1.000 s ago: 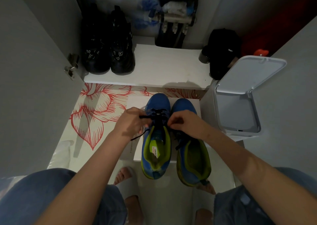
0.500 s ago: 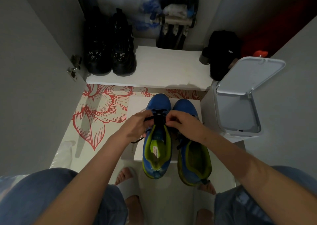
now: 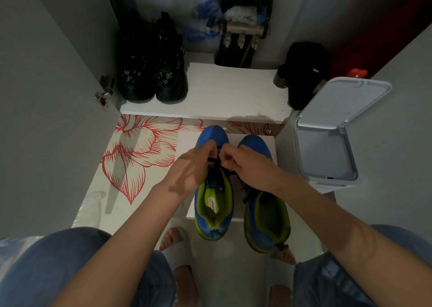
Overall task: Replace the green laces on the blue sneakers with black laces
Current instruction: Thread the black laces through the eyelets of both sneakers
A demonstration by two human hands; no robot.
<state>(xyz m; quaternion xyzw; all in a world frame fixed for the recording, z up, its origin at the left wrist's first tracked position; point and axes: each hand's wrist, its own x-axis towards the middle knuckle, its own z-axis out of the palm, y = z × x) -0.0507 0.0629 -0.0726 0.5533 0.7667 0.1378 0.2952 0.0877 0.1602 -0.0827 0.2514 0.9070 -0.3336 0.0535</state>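
On the white box [image 3: 185, 143] in front of my knees the two blue sneakers stand side by side, toes toward its far edge and heels hanging over its near edge. Both my hands are at the throat of the left sneaker [image 3: 210, 134], the one nearer the box's left edge. My left hand [image 3: 190, 168] comes in from the left side, its fingers [image 3: 211, 146] curled and pinched on the black lace [image 3: 213, 161] just behind the toe cap. My right hand [image 3: 251, 170] meets it from the other side, its fingertips [image 3: 225, 153] bunched tight on the same lace, the knuckles of both hands almost touching. Below the pinch the lace runs down over the tongue toward the lime-green lining. My right wrist lies across the front of the right sneaker [image 3: 266, 215], and dark lace strands [image 3: 245, 189] show at its throat just under that wrist.

Under the box lies a floral mat [image 3: 140, 152] with red line-drawn petals. Beyond the box's far edge a white shelf [image 3: 229, 91] carries a pair of black boots [image 3: 152, 72] at its left end and a black cap [image 3: 306, 72] at its right end. Just beside the box's right edge stands a pale bin [image 3: 284, 152], its lid [image 3: 346, 101] tipped up. My feet in white slippers [image 3: 177, 250] rest on the floor near the heels.
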